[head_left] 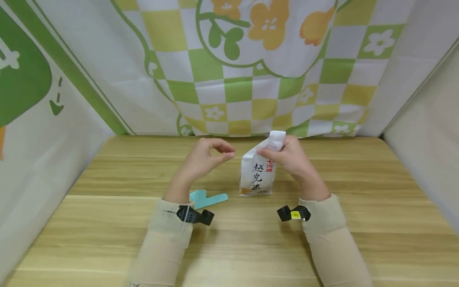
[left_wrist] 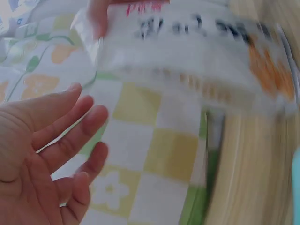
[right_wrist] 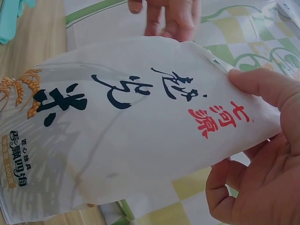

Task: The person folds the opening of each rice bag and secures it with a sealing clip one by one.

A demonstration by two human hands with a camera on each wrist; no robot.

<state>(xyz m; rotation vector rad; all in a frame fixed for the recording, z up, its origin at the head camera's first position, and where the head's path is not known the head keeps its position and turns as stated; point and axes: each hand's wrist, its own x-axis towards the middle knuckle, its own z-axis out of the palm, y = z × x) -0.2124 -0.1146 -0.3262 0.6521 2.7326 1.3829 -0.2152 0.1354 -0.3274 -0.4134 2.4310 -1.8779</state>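
A white rice bag (head_left: pixel 256 173) with black and red characters stands upright over the table, its top folded to a narrow white flap. My right hand (head_left: pixel 295 157) pinches the bag near that top, thumb across the front, as the right wrist view of the bag (right_wrist: pixel 126 122) also shows. To the left of the bag is my left hand (head_left: pixel 206 159), apart from it, with loosely bent fingers and nothing in them. The left wrist view has these fingers (left_wrist: pixel 70 140) spread below the blurred bag (left_wrist: pixel 159 51).
A flat teal plastic piece (head_left: pixel 208 199) with a long arm lies on the wooden table (head_left: pixel 244 247) by my left wrist, partly hidden by it. A checked, flowered cloth (head_left: pixel 236 91) hangs behind the table's back edge. White walls stand at both sides.
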